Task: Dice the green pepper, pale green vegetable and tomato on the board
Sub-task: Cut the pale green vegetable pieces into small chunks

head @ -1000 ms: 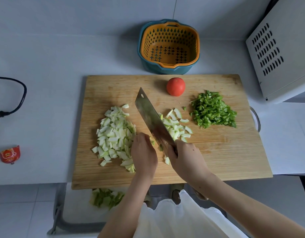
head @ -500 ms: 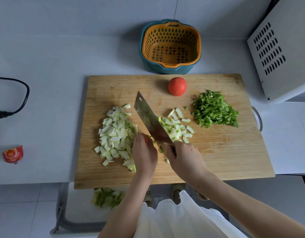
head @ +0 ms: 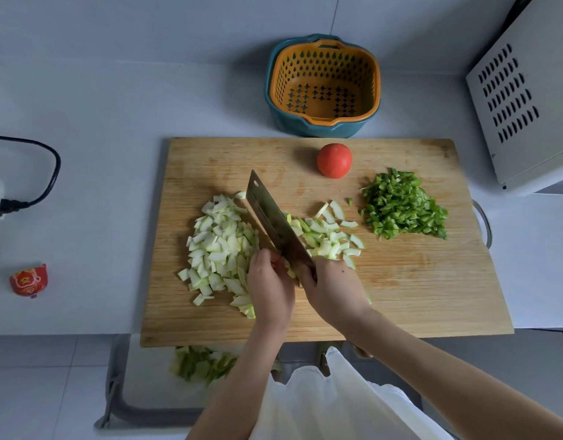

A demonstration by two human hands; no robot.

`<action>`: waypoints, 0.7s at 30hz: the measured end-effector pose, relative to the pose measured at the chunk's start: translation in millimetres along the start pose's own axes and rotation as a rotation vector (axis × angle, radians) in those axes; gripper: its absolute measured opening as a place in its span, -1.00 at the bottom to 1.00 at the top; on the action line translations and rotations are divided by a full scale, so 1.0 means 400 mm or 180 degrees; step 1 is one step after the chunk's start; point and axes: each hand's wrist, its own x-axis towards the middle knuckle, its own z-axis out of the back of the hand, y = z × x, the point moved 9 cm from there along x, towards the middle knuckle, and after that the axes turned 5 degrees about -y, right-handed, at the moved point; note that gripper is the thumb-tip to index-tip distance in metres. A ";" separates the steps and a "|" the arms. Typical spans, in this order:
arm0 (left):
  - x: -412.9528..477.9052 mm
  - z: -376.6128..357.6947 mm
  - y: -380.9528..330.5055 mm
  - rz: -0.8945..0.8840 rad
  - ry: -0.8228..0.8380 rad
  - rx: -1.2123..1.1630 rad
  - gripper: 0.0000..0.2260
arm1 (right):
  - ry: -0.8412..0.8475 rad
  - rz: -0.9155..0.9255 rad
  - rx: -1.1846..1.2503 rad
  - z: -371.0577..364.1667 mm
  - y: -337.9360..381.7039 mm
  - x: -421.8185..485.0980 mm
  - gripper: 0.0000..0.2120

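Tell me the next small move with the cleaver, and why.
Probably sweep the smaller pale green pile leftward with the cleaver into the bigger heap. The right hand grips it with the blade between the two piles, and the tomato is whole, needing room.

A board [head: 400, 296] is laid on the bench [head: 99, 154], with a basket [head: 324, 87] behind it and a vented box [head: 521, 100] to its right. On the board, a tomato [head: 334, 160] sits at the back and diced pepper [head: 404, 208] at the right. The diced vegetable is parted by a knife [head: 270, 217] into a left heap [head: 219, 246] and a right heap [head: 327, 236]. A cable [head: 48, 173] lies far left.
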 end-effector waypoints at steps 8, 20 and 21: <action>-0.008 -0.003 0.001 -0.0009 -0.0060 -0.0014 -0.84 | -0.0070 0.0093 -0.0060 0.046 0.003 -0.042 -0.70; -0.012 0.000 -0.004 -0.0041 -0.0154 -0.0071 -0.85 | -0.0013 0.0049 -0.0049 -0.003 0.008 -0.007 -0.63; -0.013 0.000 -0.004 -0.0048 -0.0154 -0.0073 -0.87 | -0.0024 0.0042 -0.0015 -0.008 0.008 -0.002 -0.65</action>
